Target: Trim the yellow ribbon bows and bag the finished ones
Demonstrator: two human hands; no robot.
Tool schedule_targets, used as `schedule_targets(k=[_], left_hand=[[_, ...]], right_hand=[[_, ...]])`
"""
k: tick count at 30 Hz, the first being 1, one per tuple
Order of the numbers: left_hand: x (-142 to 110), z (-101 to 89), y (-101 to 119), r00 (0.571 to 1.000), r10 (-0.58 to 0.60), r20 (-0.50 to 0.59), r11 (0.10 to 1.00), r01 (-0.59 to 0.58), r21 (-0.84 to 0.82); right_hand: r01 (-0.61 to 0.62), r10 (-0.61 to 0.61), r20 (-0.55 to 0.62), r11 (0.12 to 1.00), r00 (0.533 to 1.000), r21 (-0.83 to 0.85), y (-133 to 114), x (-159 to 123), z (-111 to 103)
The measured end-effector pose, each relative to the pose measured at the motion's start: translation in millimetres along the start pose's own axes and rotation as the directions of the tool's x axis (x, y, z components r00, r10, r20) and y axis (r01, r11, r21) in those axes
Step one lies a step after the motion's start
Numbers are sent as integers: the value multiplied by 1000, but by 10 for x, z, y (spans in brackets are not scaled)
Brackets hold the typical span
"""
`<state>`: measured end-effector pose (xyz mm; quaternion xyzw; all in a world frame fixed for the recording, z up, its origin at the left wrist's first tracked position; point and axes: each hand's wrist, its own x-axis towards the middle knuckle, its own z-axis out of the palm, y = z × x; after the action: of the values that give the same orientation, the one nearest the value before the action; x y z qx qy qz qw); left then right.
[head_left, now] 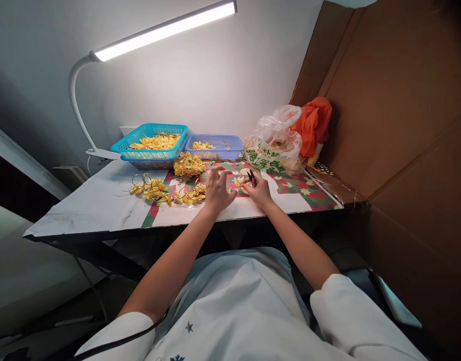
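Note:
My right hand (259,189) is closed around small thread snips (252,178), their dark pointed blades sticking up past the fingers. At its fingertips is a small yellow piece (240,180); whether the fingers pinch it I cannot make out. To the left, my left hand (217,190) hovers over the table with thumb and fingers apart, and nothing shows in it. Beside it lies a string of yellow ribbon flowers with silvery beads (191,194). Further left is another tangled cluster of yellow flowers (151,189). Behind the left hand sits a bunched yellow clump (188,165).
A turquoise basket (120,146) of yellow pieces stands at the back left, by a blue-violet basket (215,153). A plastic bag (273,150) and orange cloth (315,123) are at the back right. A lamp (165,32) hangs above; cardboard (403,125) walls the right side.

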<state>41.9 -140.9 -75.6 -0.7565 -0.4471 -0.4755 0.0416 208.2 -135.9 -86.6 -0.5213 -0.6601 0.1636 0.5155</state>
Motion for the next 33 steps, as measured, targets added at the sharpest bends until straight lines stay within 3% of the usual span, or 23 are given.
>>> schedule_targets(k=[2, 5, 7, 9, 13, 16, 19, 23, 29, 31, 33], left_hand=[[-2, -7, 21, 997, 64, -41, 993, -67, -95], [-5, -9, 26, 998, -40, -43, 958, 27, -285], [-6, -2, 17, 988, -146, 41, 890, 149, -430], [-3, 6, 6, 960, -214, 178, 763, 278, -583], [12, -4, 4, 833, -213, 511, 425, 550, -719], [25, -27, 10, 733, -163, 660, 287, 676, -679], [30, -31, 10, 708, -182, 683, 274, 703, -656], [24, -13, -1, 730, -245, 638, 307, 682, -664], [17, -2, -17, 760, -305, 573, 316, 649, -692], [16, 3, -18, 765, -334, 550, 304, 640, -706], [15, 9, -19, 766, -357, 534, 296, 635, -714]], right_hand=[[45, -47, 15, 996, 999, 72, -29, -28, -26], [66, -69, 9, 982, 998, 179, -52, -56, -44], [65, -69, 5, 965, 998, 254, -57, -66, -49], [70, -80, 19, 947, 997, 315, -65, -70, -58], [39, -84, 105, 925, 991, 377, -96, -71, -96], [4, -96, 198, 907, 976, 420, -107, -65, -130], [-10, -102, 233, 900, 967, 437, -99, -57, -147], [-6, -109, 238, 899, 965, 437, -84, -44, -145], [91, -102, 9, 914, 995, 395, -36, -75, -179], [117, -142, 45, 927, 989, 357, -17, -108, -193], [135, -194, 197, 951, 961, 277, -15, -140, -195]])
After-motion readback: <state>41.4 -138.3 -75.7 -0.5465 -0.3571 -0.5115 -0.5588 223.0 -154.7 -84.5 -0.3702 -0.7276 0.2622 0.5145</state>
